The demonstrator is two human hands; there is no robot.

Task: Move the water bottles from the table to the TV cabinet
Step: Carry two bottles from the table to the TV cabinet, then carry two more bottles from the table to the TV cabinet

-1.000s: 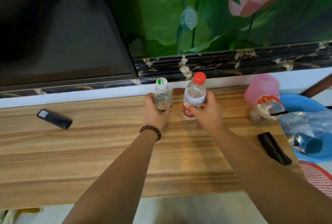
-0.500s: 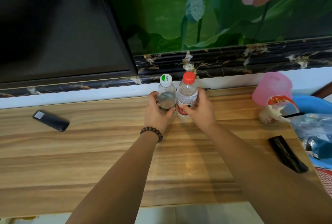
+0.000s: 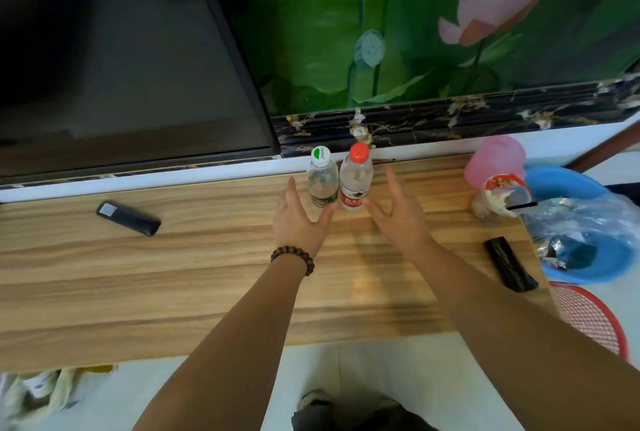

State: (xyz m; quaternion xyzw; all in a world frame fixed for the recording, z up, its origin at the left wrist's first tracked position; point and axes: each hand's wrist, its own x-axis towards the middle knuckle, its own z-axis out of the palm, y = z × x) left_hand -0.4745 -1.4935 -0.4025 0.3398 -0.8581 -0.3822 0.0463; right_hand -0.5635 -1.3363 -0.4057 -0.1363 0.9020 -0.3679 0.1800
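Hands open, both of them, fingers spread and holding nothing. The left hand (image 3: pixel 298 219) sits just in front of the green-cap bottle (image 3: pixel 322 181); its thumb reaches up near the base of that bottle, though I cannot tell whether it touches. The right hand (image 3: pixel 394 212) is just in front and to the right of the red-cap bottle (image 3: pixel 356 178), one fingertip close to its label. A bead bracelet (image 3: pixel 293 257) circles the left wrist.

The two bottles stand upright, side by side and touching or nearly so, on the wooden cabinet (image 3: pixel 173 275), at its back edge against the wall. The TV (image 3: pixel 121 67) rises behind and to the left of the bottles. A black remote (image 3: pixel 128 218) lies on the cabinet well to the left of the bottles. To their right, near the cabinet's end, stands a pink cup (image 3: pixel 495 160), with a second dark remote (image 3: pixel 510 264) lying nearer the front. Past that end sits a blue basin (image 3: pixel 571 185) with a plastic bag (image 3: pixel 588 219) in it.
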